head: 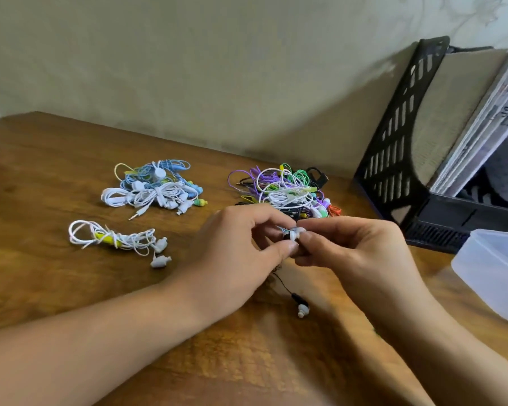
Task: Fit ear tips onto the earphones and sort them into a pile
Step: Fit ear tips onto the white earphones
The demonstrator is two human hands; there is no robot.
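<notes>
Evidently both hands work together: the left hand (241,244) pinches the black earbud (288,236) steady so the right hand (355,247) can pinch and press the white ear tip (299,230) on.

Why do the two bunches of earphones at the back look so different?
The left heap of white and pale blue earphones is mostly neat tied bundles; the right heap of purple, green, white and black earphones is a loose tangle. The left heap lies apart in the open; the right one sits just behind the hands. Both rest on the wooden table.
</notes>
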